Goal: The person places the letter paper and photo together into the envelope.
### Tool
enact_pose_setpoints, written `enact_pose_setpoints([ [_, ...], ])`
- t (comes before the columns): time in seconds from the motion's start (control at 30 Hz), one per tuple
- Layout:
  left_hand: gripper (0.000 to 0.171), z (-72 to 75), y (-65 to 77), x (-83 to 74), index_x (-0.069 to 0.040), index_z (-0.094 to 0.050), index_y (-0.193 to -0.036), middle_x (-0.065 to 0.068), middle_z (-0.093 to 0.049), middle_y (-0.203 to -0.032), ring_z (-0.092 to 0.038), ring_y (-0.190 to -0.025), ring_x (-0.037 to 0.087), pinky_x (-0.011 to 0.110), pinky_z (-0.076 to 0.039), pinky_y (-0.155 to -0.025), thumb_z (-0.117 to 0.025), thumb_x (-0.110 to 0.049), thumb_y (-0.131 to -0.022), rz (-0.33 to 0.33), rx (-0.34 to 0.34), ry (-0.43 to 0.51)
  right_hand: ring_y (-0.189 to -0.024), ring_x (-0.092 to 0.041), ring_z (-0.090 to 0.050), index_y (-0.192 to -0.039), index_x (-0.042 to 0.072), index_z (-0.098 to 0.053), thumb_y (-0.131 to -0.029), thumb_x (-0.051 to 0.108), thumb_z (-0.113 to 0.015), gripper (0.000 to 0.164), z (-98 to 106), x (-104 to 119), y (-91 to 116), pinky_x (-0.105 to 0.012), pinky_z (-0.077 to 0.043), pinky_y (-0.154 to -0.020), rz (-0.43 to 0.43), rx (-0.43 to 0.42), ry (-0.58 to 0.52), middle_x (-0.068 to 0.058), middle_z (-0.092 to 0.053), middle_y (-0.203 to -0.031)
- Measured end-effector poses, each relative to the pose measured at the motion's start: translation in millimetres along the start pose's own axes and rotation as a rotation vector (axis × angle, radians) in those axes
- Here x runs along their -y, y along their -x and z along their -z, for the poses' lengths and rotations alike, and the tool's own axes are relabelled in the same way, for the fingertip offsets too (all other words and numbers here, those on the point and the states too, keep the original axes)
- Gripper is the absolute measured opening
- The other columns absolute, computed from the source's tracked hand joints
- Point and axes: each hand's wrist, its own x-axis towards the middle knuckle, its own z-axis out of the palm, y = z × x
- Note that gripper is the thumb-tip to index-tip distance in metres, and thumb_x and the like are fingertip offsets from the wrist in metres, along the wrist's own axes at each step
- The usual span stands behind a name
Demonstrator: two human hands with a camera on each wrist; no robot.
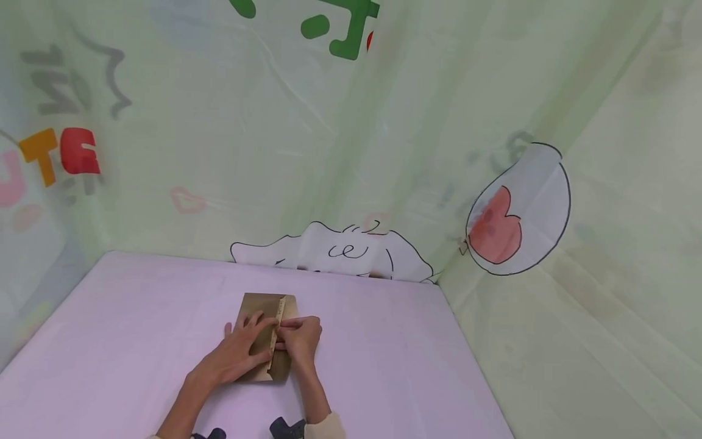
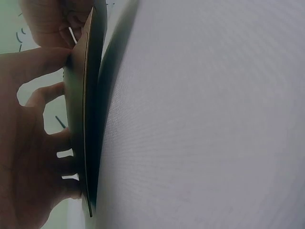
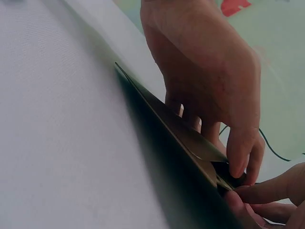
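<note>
A brown paper envelope (image 1: 262,301) lies on the table, its flap side to the right, with a pale strip (image 1: 281,308) running along its length near the flap (image 1: 281,364). Spread fingers of my left hand (image 1: 233,355) press on the envelope's body, the thumb close to the strip. My right hand (image 1: 304,339) pinches the envelope by the strip, thumb against fingertips. In the right wrist view, the envelope (image 3: 159,112) shows a gap between its layers, near the fingertips of both hands. Whether the right fingers hold the strip or the flap edge, I cannot tell.
The pale lilac tabletop (image 1: 384,353) extends around the envelope. Behind it and along the sides hang light green curtains (image 1: 329,152) with printed letters and cartoon drawings. Dark camera mounts (image 1: 287,428) sit by both wrists.
</note>
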Motion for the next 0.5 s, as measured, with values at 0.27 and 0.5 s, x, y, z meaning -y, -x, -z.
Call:
enact_pose_setpoints([
  [0.27, 0.072, -2.7, -2.0, -8.3, -0.019, -0.042, -0.154, 0.022, -0.032, -0.162, -0.026, -0.151, 0.048, 0.082, -0.010, -0.111, -0.061, -0.055, -0.094, 0.019, 0.045, -0.010, -0.041, -0.008, -0.060, -0.074, 0.001, -0.078, -0.070, -0.010, -0.076, 0.012, -2.4, -2.1, -2.2, -0.025, -0.052, -0.041, 0.043, -0.083, 0.233, -0.006, -0.072, -0.060],
  [0.5, 0.068, -1.7, -0.7, -9.0, -0.021, -0.045, -0.153, 0.024, -0.033, -0.161, -0.024, -0.150, 0.051, 0.083, -0.012, -0.109, -0.062, -0.052, -0.094, -0.007, 0.030, -0.036, -0.047, -0.009, -0.063, -0.079, 0.000, -0.079, -0.073, -0.008, -0.075, 0.011, 1.5, -1.4, -0.5, -0.023, -0.052, -0.042, 0.057, -0.055, 0.254, -0.006, -0.073, -0.064],
])
